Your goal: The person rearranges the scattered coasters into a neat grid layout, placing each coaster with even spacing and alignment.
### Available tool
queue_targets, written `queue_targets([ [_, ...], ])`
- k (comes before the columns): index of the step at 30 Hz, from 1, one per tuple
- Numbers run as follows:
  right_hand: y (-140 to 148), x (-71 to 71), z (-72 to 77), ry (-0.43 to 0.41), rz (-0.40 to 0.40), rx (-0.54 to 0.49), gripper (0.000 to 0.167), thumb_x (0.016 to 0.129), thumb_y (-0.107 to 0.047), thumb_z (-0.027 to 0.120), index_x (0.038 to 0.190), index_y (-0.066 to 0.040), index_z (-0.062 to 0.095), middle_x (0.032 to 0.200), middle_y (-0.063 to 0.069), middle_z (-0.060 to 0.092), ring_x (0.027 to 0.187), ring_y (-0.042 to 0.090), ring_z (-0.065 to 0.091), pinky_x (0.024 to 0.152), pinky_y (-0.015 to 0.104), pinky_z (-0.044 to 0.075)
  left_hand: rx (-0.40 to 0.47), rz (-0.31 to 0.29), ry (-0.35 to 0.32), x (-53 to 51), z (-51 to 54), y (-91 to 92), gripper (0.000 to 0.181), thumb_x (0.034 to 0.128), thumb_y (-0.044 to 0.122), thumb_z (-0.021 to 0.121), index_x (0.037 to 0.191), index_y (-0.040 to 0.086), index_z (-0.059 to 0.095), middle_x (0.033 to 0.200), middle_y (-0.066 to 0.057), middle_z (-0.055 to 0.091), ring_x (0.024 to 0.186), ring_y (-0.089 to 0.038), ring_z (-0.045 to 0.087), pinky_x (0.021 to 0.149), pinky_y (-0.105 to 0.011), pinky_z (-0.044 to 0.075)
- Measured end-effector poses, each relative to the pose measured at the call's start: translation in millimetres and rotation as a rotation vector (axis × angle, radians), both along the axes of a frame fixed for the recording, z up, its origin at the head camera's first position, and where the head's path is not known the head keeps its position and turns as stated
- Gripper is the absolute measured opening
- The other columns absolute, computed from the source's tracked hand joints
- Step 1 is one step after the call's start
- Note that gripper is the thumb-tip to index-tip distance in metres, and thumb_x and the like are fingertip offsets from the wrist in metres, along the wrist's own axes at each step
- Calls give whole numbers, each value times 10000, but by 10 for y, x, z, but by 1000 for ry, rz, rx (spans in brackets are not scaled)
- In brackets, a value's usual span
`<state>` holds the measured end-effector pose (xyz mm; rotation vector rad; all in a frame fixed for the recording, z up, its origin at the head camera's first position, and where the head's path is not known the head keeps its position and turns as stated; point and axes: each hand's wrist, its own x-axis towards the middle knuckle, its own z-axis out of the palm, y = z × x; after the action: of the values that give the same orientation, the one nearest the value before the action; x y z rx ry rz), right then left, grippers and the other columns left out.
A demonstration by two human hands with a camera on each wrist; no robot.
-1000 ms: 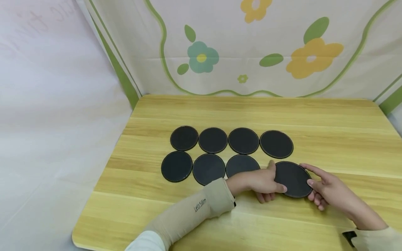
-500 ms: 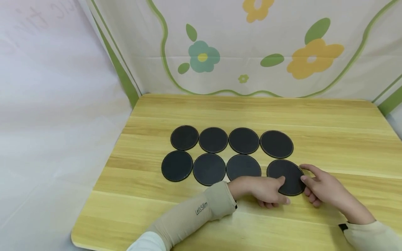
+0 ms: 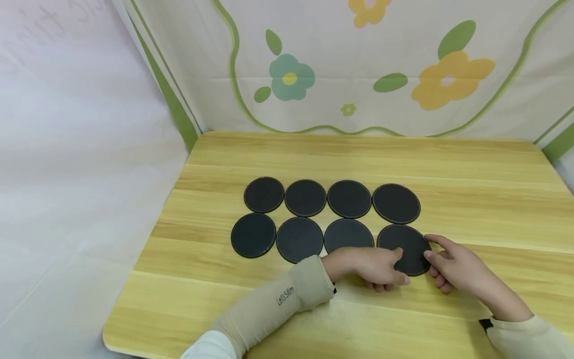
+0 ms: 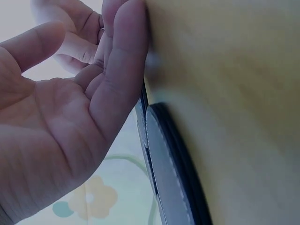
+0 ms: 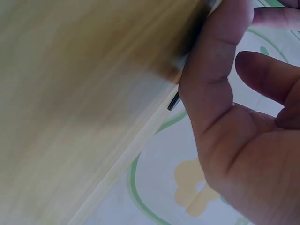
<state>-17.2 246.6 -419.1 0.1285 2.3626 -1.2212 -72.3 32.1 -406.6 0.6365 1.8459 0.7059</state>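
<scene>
The front row's rightmost round black coaster (image 3: 405, 239) lies on the wooden table between both hands. My right hand (image 3: 464, 267) holds its right rim, with the thumb at the edge and the index finger at the far side. On the other side my left hand (image 3: 374, 265) reaches in with one digit over the coaster's top and another along its near edge. In the left wrist view the left palm (image 4: 56, 131) faces the camera, its long fingers extended against the table. The right wrist view shows the right hand's bent fingers (image 5: 206, 84); the coaster there is mostly hidden.
More black coasters lie flat in two rows: the back row (image 3: 306, 198) in full view, the front row (image 3: 299, 239) partly under the left wrist. A flower-patterned cloth (image 3: 332, 65) hangs behind the wooden table (image 3: 224, 299).
Both hands have brought the coaster leftward and toward the back row, closing most of the gap to its neighbours. The other coasters stay in place.
</scene>
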Motion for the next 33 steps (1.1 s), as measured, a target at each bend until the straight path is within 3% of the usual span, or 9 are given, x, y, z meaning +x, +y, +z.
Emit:
queue_targets([
  [8, -7, 19, 4, -6, -4, -12, 572, 1093, -169, 461, 1528, 108, 212, 739, 107, 571, 601, 221, 588, 524, 367, 555, 0, -11, 16, -10, 23, -14, 746, 1062, 342, 541, 1639, 183, 95, 745, 18, 683, 549, -115, 588, 505, -243, 498],
  [16, -9, 19, 18, 12, 0, -7, 577, 1085, -174, 484, 1520, 112, 236, 743, 107, 585, 608, 222, 597, 527, 367, 560, -37, -47, 89, -15, 38, 1, 715, 1069, 366, 521, 1636, 169, 133, 777, 54, 697, 617, -77, 621, 555, -217, 499],
  [28, 3, 9, 28, 17, -1, -8, 578, 1081, -179, 496, 1510, 117, 245, 747, 109, 596, 611, 224, 605, 533, 367, 565, -31, -47, 91, -31, 40, -1, 707, 1067, 367, 524, 1636, 177, 148, 775, 43, 693, 582, -81, 592, 541, -221, 488],
  [33, 5, 10, 61, 61, 25, 1, 572, 1083, -178, 500, 1512, 109, 255, 775, 108, 604, 614, 216, 607, 533, 358, 563, 58, -5, 128, -109, 87, -67, 685, 1068, 329, 534, 1635, 189, 176, 793, 23, 694, 635, -90, 621, 591, -211, 494],
])
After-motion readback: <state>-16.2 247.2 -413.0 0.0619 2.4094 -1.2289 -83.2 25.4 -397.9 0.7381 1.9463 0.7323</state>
